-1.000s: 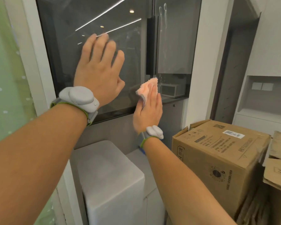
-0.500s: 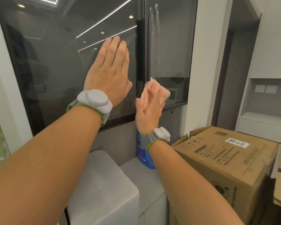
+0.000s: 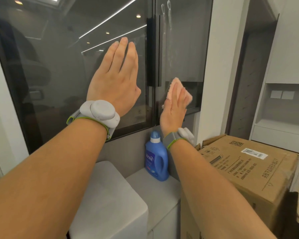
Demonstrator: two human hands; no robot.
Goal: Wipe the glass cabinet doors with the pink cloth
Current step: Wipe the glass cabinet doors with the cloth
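Observation:
Two dark glass cabinet doors fill the wall ahead: a wide left door (image 3: 59, 66) and a narrower right door (image 3: 185, 40) with streaks near its top. My left hand (image 3: 114, 80) lies flat on the left door beside the black handle, fingers straight and holding nothing. The pink cloth (image 3: 179, 89) is pressed against the lower part of the right door under the flat palm of my right hand (image 3: 173, 111). Both wrists carry grey bands.
A blue detergent bottle (image 3: 156, 159) stands on a grey ledge (image 3: 155, 192) below the doors, next to a grey cushioned block (image 3: 110, 204). A large cardboard box (image 3: 245, 169) sits to the right. A white wall panel (image 3: 217, 66) borders the right door.
My right hand slid the pink cloth rightwards from the door seam onto the right door. My left hand stayed flat on the left door. The view shifted, and the blue bottle came into sight.

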